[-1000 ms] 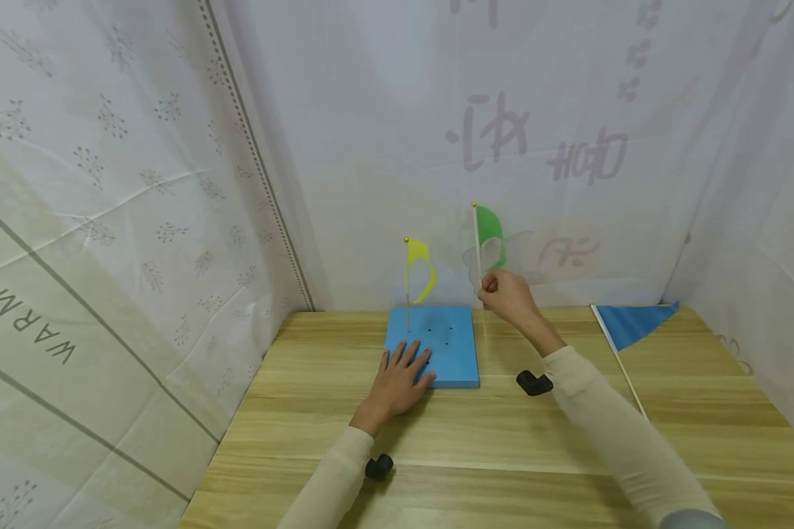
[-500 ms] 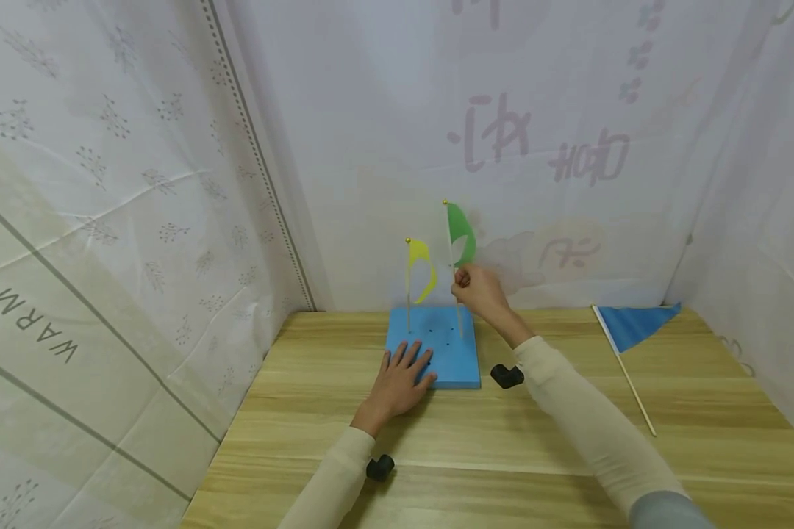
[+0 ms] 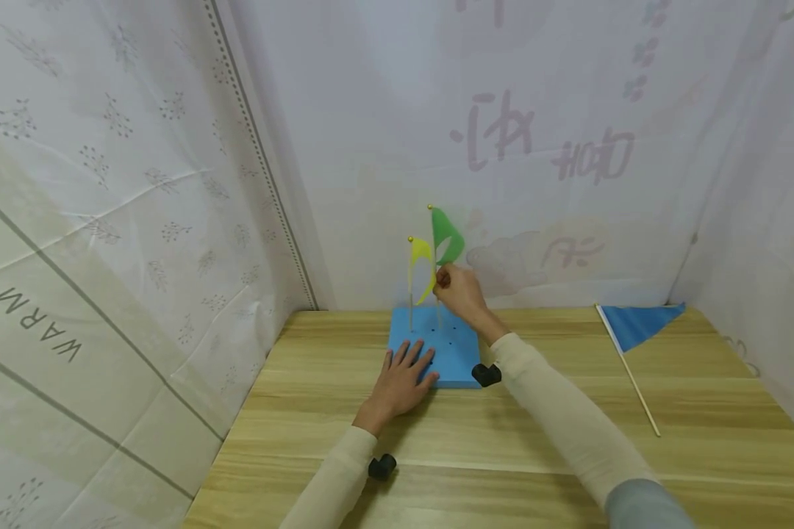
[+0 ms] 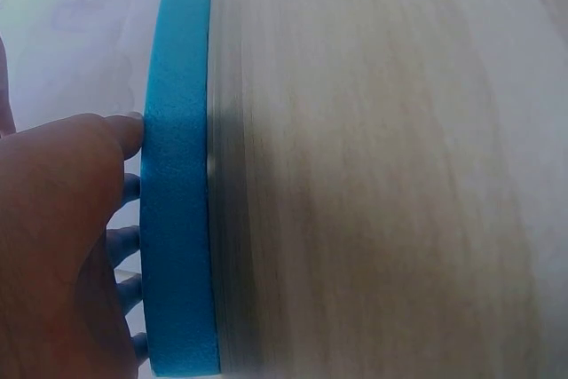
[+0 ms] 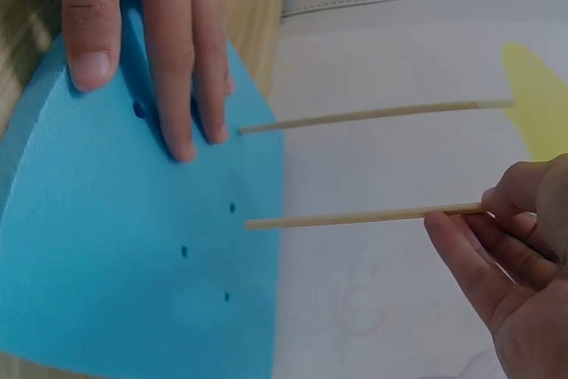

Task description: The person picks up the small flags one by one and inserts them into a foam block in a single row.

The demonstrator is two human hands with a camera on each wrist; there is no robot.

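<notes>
Pinched between the thumb and fingers of my right hand (image 3: 462, 292) is the thin wooden stick (image 5: 355, 217) of a green flag (image 3: 442, 222). The stick is near upright, its lower tip close over a blue foam board (image 3: 463, 360), beside one of the small holes (image 5: 232, 208). My left hand (image 3: 399, 386) rests on the board's near left part with fingers spread, thumb near the front edge (image 4: 177, 175). A yellow flag (image 3: 420, 247) stands upright in the board's back left, just left of the green one.
A blue pennant (image 3: 638, 325) on a stick lies on the wooden table (image 3: 542, 455) at the right. White printed curtains (image 3: 370, 147) close in the back and sides. A black camera piece (image 3: 486, 375) sits under each wrist.
My right hand has carried the green flag leftward, from beyond the board's right edge to over its back part near the yellow flag. The left hand has stayed on the board.
</notes>
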